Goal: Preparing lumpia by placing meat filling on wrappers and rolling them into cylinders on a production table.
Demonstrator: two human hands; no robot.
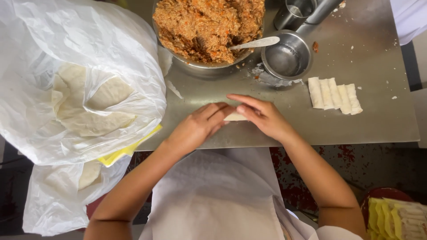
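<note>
Both my hands rest on a pale rolled wrapper lying on the steel table near its front edge. My left hand covers the roll's left end, fingers flat over it. My right hand presses on its right end, fingers pointing left. Only a short middle piece of the roll shows between them. Behind the hands stands a large metal bowl of orange-brown minced filling with a spoon stuck in it.
Several finished white rolls lie side by side at the right. A small steel bowl and a metal cup stand behind them. A white plastic bag of round wrappers fills the left. A white apron covers my lap.
</note>
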